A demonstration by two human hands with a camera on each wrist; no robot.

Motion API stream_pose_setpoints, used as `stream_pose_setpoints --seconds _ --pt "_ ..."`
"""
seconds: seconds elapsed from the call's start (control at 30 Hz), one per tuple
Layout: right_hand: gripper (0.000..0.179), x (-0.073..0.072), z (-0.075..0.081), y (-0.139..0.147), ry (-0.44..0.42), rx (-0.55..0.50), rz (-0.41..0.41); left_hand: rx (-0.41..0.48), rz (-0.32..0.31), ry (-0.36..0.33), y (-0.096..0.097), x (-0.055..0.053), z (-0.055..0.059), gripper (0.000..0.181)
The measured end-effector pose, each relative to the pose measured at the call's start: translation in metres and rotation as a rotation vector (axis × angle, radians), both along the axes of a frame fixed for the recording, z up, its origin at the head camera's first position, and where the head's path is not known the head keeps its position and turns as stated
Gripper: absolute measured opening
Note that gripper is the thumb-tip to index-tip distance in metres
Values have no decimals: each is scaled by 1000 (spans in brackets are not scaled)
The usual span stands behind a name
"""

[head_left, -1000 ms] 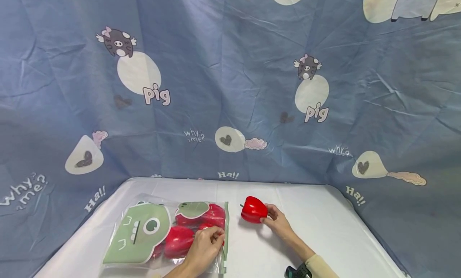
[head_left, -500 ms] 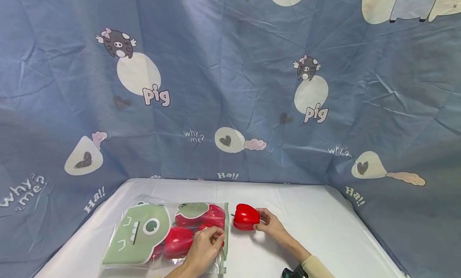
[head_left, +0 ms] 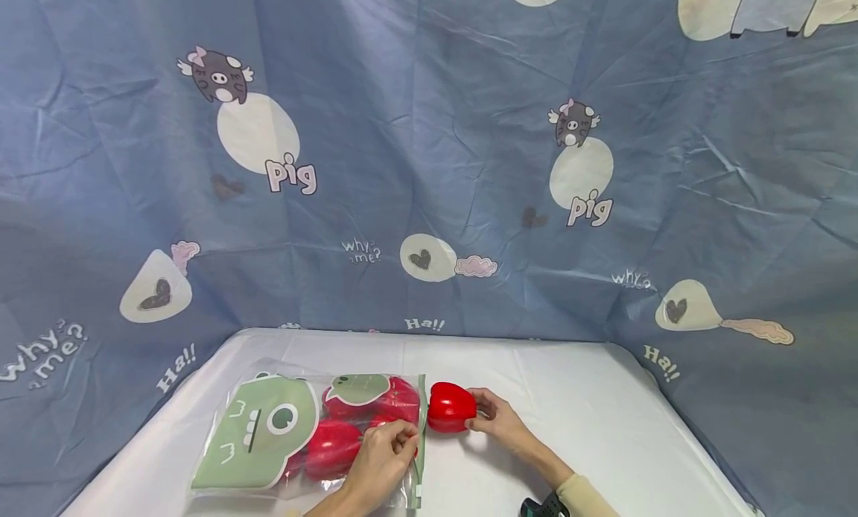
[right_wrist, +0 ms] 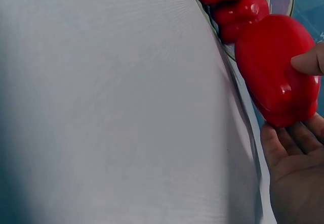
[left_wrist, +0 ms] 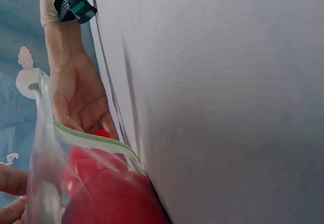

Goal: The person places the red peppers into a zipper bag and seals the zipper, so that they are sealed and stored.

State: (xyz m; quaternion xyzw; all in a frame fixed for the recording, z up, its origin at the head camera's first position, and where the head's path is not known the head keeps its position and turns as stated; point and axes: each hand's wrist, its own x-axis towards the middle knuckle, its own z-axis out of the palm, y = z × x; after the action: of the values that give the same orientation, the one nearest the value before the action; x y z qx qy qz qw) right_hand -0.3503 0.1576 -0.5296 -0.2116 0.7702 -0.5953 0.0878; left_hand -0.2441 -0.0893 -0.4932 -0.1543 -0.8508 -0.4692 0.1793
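Note:
A clear zip bag (head_left: 228, 457) with a green cartoon monster print lies on the table, its green-edged mouth facing right. Inside are several red bell peppers (head_left: 333, 450). My left hand (head_left: 380, 457) pinches the bag's top film near the mouth; in the left wrist view its fingers (left_wrist: 12, 181) show at the edge and the mouth gapes. Another red bell pepper (head_left: 450, 407) is right at the mouth, stem end toward the bag. My right hand (head_left: 501, 424) holds it by its blunt end, with the thumb (right_wrist: 308, 62) on one side and the fingers beneath.
A white cloth covers the table (head_left: 570, 398). Behind it and along both sides hangs a blue curtain (head_left: 469, 167) printed with pigs and words. A dark band (head_left: 544, 506) sits on the right wrist by a beige sleeve (head_left: 586, 496).
My right hand has moved the bell pepper left and slightly nearer, from apart from the bag up to its mouth. The left hand and bag have stayed in place.

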Motion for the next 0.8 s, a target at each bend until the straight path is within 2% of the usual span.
stream_pose_setpoints --seconds 0.43,0.67,0.8 --pt "53 -1 1 -5 19 57 29 -1 -11 30 0 -1 0 6" --pt "51 1 0 -15 3 88 51 -15 -7 -22 -1 -1 2 5" --pt "50 1 0 -19 14 96 58 -13 -19 -3 -2 -1 1 5"
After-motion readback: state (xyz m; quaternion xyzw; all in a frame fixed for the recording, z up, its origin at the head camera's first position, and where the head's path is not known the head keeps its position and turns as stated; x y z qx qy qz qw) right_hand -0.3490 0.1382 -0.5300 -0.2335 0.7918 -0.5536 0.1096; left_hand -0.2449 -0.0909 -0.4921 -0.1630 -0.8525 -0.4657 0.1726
